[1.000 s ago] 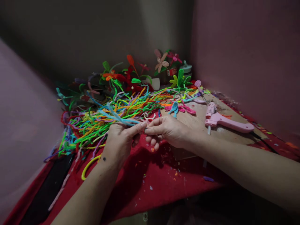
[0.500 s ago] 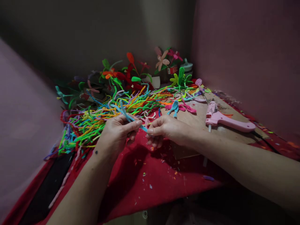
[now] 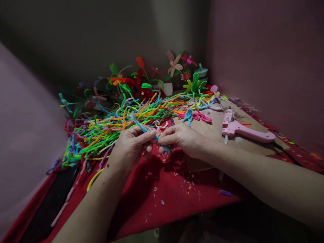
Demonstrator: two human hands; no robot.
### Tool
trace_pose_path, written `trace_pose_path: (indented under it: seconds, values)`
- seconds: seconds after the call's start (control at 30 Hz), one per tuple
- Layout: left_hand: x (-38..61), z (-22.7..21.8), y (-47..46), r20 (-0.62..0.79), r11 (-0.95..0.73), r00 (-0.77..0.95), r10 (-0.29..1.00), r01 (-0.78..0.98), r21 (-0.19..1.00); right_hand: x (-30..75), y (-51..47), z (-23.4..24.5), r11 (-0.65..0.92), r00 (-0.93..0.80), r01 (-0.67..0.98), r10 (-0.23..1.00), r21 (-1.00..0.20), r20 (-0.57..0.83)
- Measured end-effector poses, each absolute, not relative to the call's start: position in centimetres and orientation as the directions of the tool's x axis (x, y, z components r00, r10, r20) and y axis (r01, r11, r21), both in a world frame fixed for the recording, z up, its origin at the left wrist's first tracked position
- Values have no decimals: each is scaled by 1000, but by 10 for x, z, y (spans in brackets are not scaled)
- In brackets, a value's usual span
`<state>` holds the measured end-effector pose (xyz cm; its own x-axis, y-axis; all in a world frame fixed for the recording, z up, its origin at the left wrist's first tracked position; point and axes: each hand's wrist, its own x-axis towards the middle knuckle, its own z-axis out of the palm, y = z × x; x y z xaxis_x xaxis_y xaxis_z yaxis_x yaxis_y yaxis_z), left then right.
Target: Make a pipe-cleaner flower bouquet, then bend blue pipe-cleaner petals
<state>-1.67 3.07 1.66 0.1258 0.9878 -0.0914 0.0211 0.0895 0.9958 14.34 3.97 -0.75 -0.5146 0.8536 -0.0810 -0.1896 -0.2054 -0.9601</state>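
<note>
My left hand (image 3: 131,145) and my right hand (image 3: 181,138) meet over the red cloth (image 3: 172,192), both pinching one light blue pipe cleaner (image 3: 144,129). The blue strand runs up and to the left from my fingers toward a large heap of loose coloured pipe cleaners (image 3: 113,125), and a short end pokes out below my right fingers. My fingertips almost touch each other.
A pink glue gun (image 3: 243,130) lies on a brown board (image 3: 215,128) to the right, its cord trailing off. Finished pipe-cleaner flowers (image 3: 174,65) stand at the back by the wall. Small blue and pink flower pieces (image 3: 194,115) lie on the board. Scraps litter the cloth.
My hands have drawn the blue pipe cleaner a little further through my fingers; more of its end now shows below my right hand. A yellow strand near my left wrist shows again.
</note>
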Motion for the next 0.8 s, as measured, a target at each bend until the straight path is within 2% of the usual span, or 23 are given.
trace_pose_path:
  seconds: [0.1, 0.27, 0.33, 0.4, 0.47, 0.57, 0.6, 0.67, 0.73, 0.8]
  values:
    - [-16, 16, 30, -49, 36, 111, 993, 114, 993, 144, 40, -8, -173, -496, -202, 867, -964, -52]
    - [-16, 21, 25, -26, -8, 74, 997, 415, 910, 143, 42, -14, -137, -470, -215, 883, -967, -20]
    - [-15, 23, 22, -6, -44, 105, 994, 463, 885, 143, 43, -16, -139, -466, -221, 884, -965, -21]
    - [-15, 24, 18, 76, -152, 166, 983, 512, 845, 143, 44, -16, -149, -460, -231, 887, -961, -26]
    - [-15, 22, 15, 241, -343, 246, 939, 606, 718, 143, 44, -15, -156, -449, -240, 893, -958, -33]
    - [-20, 15, 15, 506, -595, 401, 764, 740, 312, 143, 43, -13, -130, -430, -241, 903, -962, -14]
    - [-22, 13, 16, 547, -623, 450, 706, 762, 177, 143, 43, -12, -130, -435, -234, 900, -964, -15]
    - [-25, 11, 19, 560, -627, 522, 643, 779, -6, 143, 43, -10, -140, -463, -205, 886, -969, -30]
    - [-27, 13, 20, 525, -633, 577, 625, 768, -91, 142, 43, -10, -134, -499, -155, 865, -979, -40]
    - [-27, 18, 21, 477, -650, 600, 642, 756, -75, 142, 43, -10, -65, -503, -80, 864, -995, -16]
